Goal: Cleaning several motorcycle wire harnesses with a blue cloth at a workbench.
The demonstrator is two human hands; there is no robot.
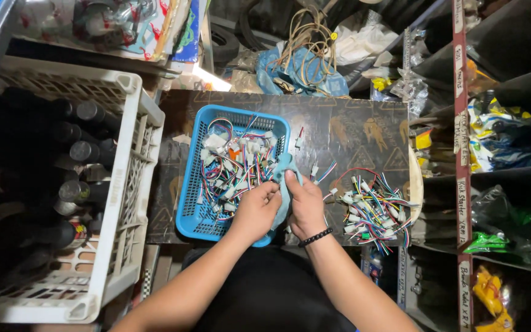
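1. Blue perforated plastic basket (193, 203) sat on the tabletop, holding a tangle of multicoloured wire harnesses with white plastic connectors (238, 163).
2. Left hand (256, 211) and right hand (305, 206) met at the basket's right rim; fingers of both were closed on a light blue cloth (284, 167). The right wrist wore a black beaded bracelet (315, 237).
3. Second loose pile of coloured wires with white connectors (373, 209) lay on the tabletop, right of the hands.
4. White plastic crate (131, 178) at left held dark bottles (84, 150).
5. Grey shelf compartments (511, 123) at right held yellow, green and blue packets; a red upright (461, 110) carried white strip labels.
6. Dark brown board tabletop (351, 132) bore faded triangular marks. Blue plastic bag with tan cord (302, 64) sat behind it.
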